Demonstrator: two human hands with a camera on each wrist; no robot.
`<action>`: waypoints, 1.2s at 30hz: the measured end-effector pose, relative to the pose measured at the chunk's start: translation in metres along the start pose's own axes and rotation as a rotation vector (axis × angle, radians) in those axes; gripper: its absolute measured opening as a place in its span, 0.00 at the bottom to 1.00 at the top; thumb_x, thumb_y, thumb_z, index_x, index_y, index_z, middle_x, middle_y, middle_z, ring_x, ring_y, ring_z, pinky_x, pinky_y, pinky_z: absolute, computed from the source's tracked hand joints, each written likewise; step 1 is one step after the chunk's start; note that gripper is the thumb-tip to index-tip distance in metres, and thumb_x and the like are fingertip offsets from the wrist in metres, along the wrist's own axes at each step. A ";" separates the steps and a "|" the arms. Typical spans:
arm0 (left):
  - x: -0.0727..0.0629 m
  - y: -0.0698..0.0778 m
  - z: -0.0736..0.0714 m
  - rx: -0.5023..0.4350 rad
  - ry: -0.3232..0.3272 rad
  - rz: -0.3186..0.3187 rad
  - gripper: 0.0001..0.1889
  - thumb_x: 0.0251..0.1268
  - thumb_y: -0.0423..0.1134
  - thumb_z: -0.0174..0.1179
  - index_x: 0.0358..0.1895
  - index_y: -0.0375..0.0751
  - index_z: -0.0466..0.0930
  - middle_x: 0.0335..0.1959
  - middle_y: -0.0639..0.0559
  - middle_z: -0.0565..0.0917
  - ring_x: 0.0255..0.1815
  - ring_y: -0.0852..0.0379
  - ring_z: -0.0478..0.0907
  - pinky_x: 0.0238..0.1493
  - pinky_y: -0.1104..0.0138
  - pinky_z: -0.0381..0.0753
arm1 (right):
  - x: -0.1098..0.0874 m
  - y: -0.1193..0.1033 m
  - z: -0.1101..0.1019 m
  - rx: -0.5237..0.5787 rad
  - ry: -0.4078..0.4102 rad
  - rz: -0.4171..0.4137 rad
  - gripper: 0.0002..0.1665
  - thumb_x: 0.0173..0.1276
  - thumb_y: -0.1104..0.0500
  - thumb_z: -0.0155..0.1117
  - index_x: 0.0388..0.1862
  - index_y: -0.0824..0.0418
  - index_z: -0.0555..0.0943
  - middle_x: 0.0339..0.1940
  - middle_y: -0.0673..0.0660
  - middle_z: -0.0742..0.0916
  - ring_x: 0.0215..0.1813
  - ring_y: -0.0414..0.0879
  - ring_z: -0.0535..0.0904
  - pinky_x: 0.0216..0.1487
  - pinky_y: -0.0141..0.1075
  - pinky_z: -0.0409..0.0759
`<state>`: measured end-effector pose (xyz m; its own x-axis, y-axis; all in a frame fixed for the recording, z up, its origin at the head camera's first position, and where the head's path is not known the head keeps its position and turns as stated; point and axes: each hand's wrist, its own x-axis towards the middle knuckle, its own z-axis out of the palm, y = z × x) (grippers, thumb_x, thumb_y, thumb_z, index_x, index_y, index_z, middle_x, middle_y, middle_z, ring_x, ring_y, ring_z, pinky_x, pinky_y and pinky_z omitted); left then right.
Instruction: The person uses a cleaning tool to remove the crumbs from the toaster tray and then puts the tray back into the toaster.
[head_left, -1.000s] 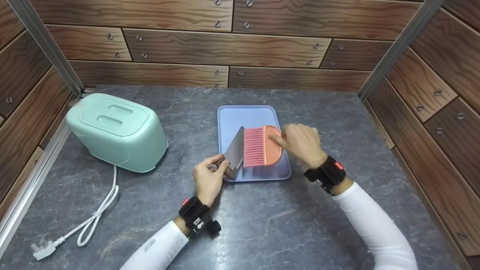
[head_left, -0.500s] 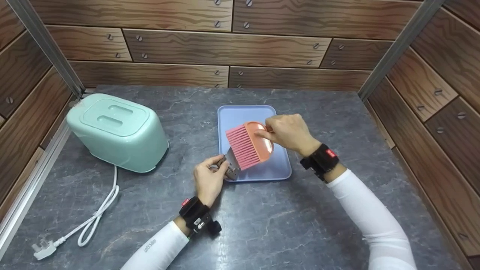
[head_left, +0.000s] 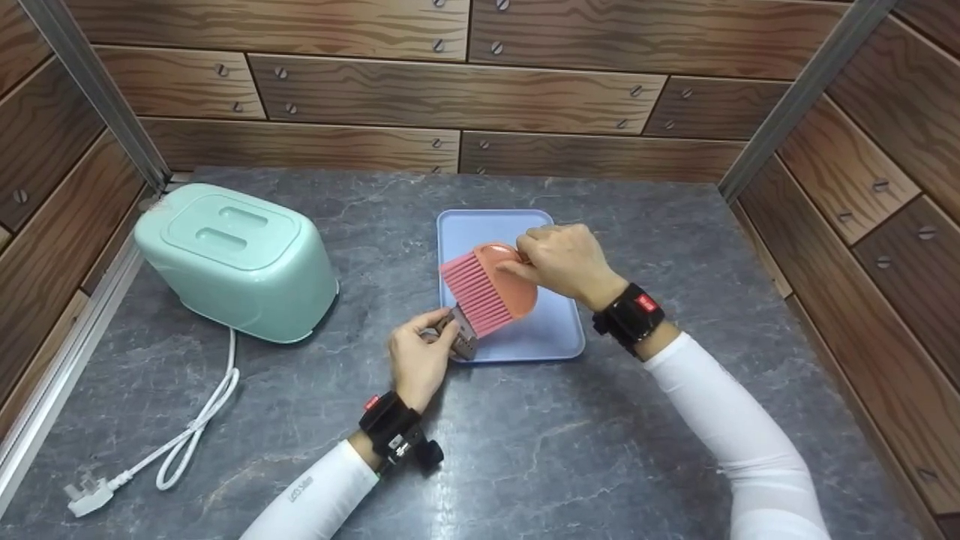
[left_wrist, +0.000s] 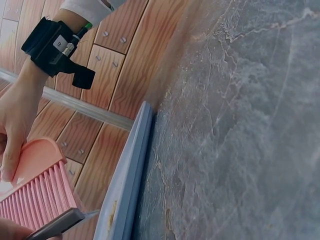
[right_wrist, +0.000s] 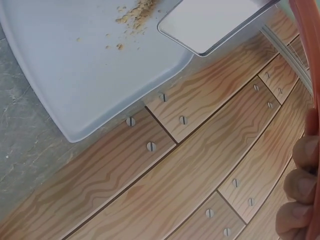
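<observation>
My left hand (head_left: 420,361) pinches the near end of a thin metal crumb tray (head_left: 465,334), which is tilted over the blue plastic tray (head_left: 551,341). My right hand (head_left: 564,259) grips an orange brush (head_left: 510,281) by its rounded back. Its pink bristles (head_left: 476,294) lie across the crumb tray and hide most of it in the head view. The shiny face of the crumb tray (right_wrist: 215,22) shows in the right wrist view. Below it, brown crumbs (right_wrist: 135,17) are scattered on the blue tray.
A mint green toaster (head_left: 247,262) stands at the left of the grey marbled table (head_left: 525,450). Its white cord (head_left: 199,424) runs toward the front left and ends in a plug (head_left: 90,495). Wood-patterned walls (head_left: 450,90) enclose the back and sides.
My right hand has moved left, taking the brush with it. The brush has turned at a slant, and its bristles now cover most of the crumb tray. My left hand has stayed nearly still.
</observation>
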<state>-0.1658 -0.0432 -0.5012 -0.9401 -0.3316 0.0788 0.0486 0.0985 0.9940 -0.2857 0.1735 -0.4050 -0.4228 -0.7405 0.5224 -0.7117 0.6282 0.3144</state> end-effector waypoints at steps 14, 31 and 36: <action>-0.001 0.000 0.001 0.005 -0.006 0.008 0.12 0.63 0.30 0.72 0.49 0.34 0.91 0.47 0.38 0.92 0.21 0.65 0.81 0.21 0.74 0.83 | 0.003 -0.003 0.005 -0.137 0.075 -0.070 0.28 0.71 0.35 0.69 0.24 0.56 0.80 0.16 0.50 0.81 0.17 0.45 0.75 0.16 0.38 0.74; -0.003 0.004 0.000 0.000 -0.017 -0.013 0.12 0.63 0.30 0.72 0.50 0.34 0.91 0.49 0.36 0.91 0.23 0.63 0.82 0.22 0.72 0.84 | 0.000 0.011 0.011 -0.166 0.025 0.033 0.29 0.73 0.37 0.67 0.23 0.58 0.79 0.18 0.53 0.84 0.17 0.48 0.77 0.15 0.41 0.74; -0.003 0.004 0.000 0.008 -0.017 -0.016 0.13 0.63 0.30 0.72 0.50 0.34 0.91 0.49 0.36 0.91 0.25 0.63 0.82 0.23 0.73 0.84 | -0.001 0.016 0.013 -0.162 0.008 0.059 0.29 0.74 0.38 0.67 0.24 0.59 0.79 0.18 0.54 0.84 0.17 0.48 0.76 0.14 0.41 0.73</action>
<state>-0.1629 -0.0418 -0.4972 -0.9463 -0.3172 0.0619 0.0313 0.1006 0.9944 -0.3040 0.1816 -0.4107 -0.4567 -0.6995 0.5496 -0.5853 0.7015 0.4065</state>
